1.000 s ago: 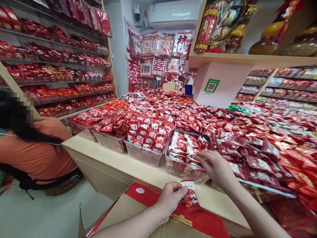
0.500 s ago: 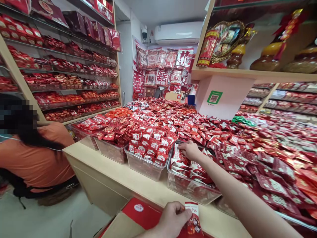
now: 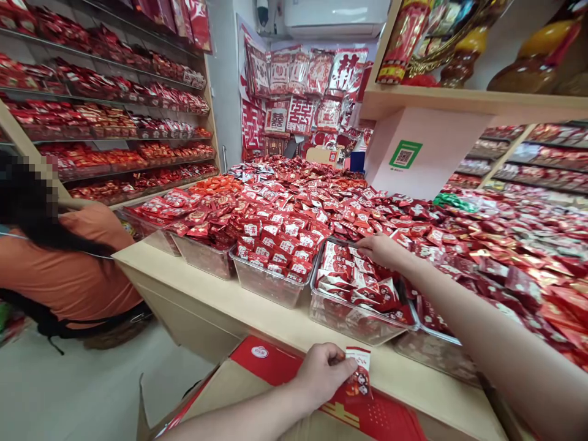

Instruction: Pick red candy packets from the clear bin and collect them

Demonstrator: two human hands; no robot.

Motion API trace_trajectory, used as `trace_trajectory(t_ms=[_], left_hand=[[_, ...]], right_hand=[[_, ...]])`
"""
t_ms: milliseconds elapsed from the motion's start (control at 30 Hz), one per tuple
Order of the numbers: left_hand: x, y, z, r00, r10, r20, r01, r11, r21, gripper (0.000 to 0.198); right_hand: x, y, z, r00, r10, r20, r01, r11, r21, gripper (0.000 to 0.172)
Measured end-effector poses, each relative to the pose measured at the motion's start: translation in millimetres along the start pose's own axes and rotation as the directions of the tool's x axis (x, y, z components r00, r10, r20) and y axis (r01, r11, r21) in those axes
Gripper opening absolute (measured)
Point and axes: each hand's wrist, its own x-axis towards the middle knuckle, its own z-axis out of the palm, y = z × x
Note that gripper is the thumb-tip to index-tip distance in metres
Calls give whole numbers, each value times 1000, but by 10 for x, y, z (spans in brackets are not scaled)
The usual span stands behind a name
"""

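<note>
My left hand (image 3: 324, 370) is closed, pinching a small red-and-white candy packet (image 3: 359, 373) between thumb and fingers in front of the counter edge. My right hand (image 3: 383, 250) reaches over the back of a clear plastic bin (image 3: 351, 324). Its fingers are bent together and point left; whatever is at the fingertips is too small to make out. Red-and-white packets (image 3: 362, 278) stand in rows inside that bin. Left of it, a second clear bin (image 3: 266, 291) holds packets piled high.
Below the counter (image 3: 214, 285) is a cardboard box (image 3: 239, 392) with red printed flaps. A person in an orange top (image 3: 87, 263) sits at the left. Heaped packets (image 3: 321, 196) cover the display behind the bins. A wooden shelf (image 3: 441, 98) overhangs at right.
My right hand has moved from the packets at the bin's left side to the back and right, uncovering the rows. The view has tilted down. My left hand still holds its packet.
</note>
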Motion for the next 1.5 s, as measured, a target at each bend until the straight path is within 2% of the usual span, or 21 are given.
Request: trace_trajectory(t_ms=[100,200,300,533,700,833,967,1167,1367,1500], left_hand=[[7,7,-16,999,40,1,-40,999,16,34],[12,21,-35,998,60,9,-61,997,48,32],[14,37,-47,998,66,23,-67,995,75,30],[-16,77,-36,997,60,47,-65,993,102,27],[-23,71,-24,996,55,73,-63,991,118,27],[-14,79,-30,996,54,66,-62,990,126,27],[-18,93,-39,996,59,66,-66,991,116,29],[-44,102,-28,996,60,67,-69,988,139,28],[-52,128,-34,993,68,94,-81,987,141,28],[-38,93,-33,991,88,102,-103,982,157,28]], right_hand=[[-18,-52,56,996,-53,71,56,998,-42,23],[-7,-134,99,989,-6,146,24,992,-122,24],[4,-158,94,984,59,170,-31,986,-162,26],[-137,-58,-75,994,41,104,-38,999,-30,28],[-250,-111,-45,992,-91,84,92,996,-4,26],[-205,-150,42,995,-47,89,52,998,-47,23],[-113,-188,28,991,5,134,8,995,-99,21],[-5,-293,1,987,-123,100,133,987,-96,26],[2,-265,-6,961,-206,187,236,960,-153,32],[-28,-216,17,946,-143,291,212,952,-222,27]])
